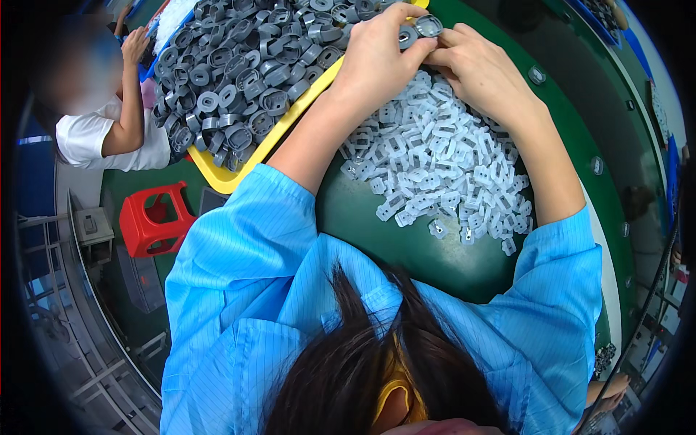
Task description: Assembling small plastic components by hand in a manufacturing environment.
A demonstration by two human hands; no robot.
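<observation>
At the top of the view my left hand [380, 54] is closed, with a grey oval plastic housing [428, 26] between its thumb and fingers. A second grey piece [407, 36] shows behind the left thumb, against the same fingers. My right hand [484, 69] meets the left one there, its fingers bent and pinched together at the left thumb tip. Whatever lies between the right fingertips is hidden. Below both hands a heap of small translucent white plastic parts [442, 163] covers the green table [348, 210].
A yellow-rimmed tray [290, 116] piled with grey plastic housings [239, 87] stands at left. Beyond it a person in a white top [112, 134] works. A red stool [157, 217] is at lower left. Along the right, several small parts [536, 75] lie spaced along a green strip.
</observation>
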